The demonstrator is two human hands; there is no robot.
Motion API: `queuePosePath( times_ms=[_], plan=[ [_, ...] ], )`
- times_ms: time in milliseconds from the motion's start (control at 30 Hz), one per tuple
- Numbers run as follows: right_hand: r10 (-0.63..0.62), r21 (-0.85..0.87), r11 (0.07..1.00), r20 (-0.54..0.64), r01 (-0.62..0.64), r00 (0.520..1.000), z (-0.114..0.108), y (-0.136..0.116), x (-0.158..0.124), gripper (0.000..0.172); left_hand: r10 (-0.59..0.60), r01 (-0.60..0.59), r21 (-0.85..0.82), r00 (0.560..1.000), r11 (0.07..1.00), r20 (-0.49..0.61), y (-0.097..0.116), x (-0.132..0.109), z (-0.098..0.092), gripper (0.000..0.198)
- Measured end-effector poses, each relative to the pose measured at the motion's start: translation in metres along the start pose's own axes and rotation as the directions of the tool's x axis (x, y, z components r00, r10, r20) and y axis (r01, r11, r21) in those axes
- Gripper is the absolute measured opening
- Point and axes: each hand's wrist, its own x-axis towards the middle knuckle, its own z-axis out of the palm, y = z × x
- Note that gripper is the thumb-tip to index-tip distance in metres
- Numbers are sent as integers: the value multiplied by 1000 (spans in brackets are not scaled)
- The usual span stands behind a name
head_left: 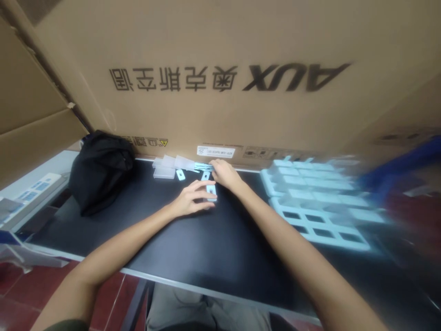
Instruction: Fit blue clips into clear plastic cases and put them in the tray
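Note:
On the black table, my left hand [193, 197] rests with its fingers spaced around a small light blue plastic plate [211, 189] that has a dark slot. Thumb and fingertips touch its edges. Just beyond, my right hand [225, 174] bends its fingers down at the end of a pile of thin light blue pieces [202, 166]; its fingertips are partly hidden, so what they grip is unclear. Between the hands and the pile lies another slotted plate [206, 176], and a third slotted plate [181, 174] lies farther left. Translucent white plastic pieces [168, 165] overlap beside the pile.
A large cardboard box [220, 115] stands along the table's far edge. At left sit a black cloth bag [99, 174] and a white box [37, 193]. Light blue trays with rectangular openings [310, 211] lie at right, blurred. The table's near edge [193, 287] is above my lap.

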Motion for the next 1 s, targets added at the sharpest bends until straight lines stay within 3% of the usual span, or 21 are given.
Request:
queuePosePath(
  times_ms=[300, 467, 633, 800, 867, 933, 1000],
  plan=[
    [-25, -160, 986, 116, 44, 993, -2, 5, 13, 33, 16, -16, -5, 1000, 1000, -4, -1, 0, 0, 24],
    [-63, -173, 981, 137, 87, 989, -2, 8, 16, 30, 7, -6, -61, 1000, 998, 19, 1, -3, -1, 33],
    [-96, -139, 984, 127, 114, 987, -6, 9, 15, 31, -40, 48, -75, 995, 996, 96, 3, -5, -3, 38],
    [-70, -70, 995, 46, 73, 997, -26, 14, -2, 28, -69, 75, -95, 996, 993, 60, -2, -6, 0, 38],
    [-36, 10, 999, -17, 36, 999, -38, 14, -17, 29, -69, 72, -79, 997, 994, 41, -4, -7, 1, 36],
    [3, 233, 972, -123, 26, 992, -50, 12, -36, 29, -60, 63, -64, 997, 996, 38, -5, -7, 2, 35],
    [34, 522, 849, -209, 82, 977, -61, 5, -57, 31, -66, 68, -58, 997, 996, 35, -5, -9, 4, 38]
  ],
)
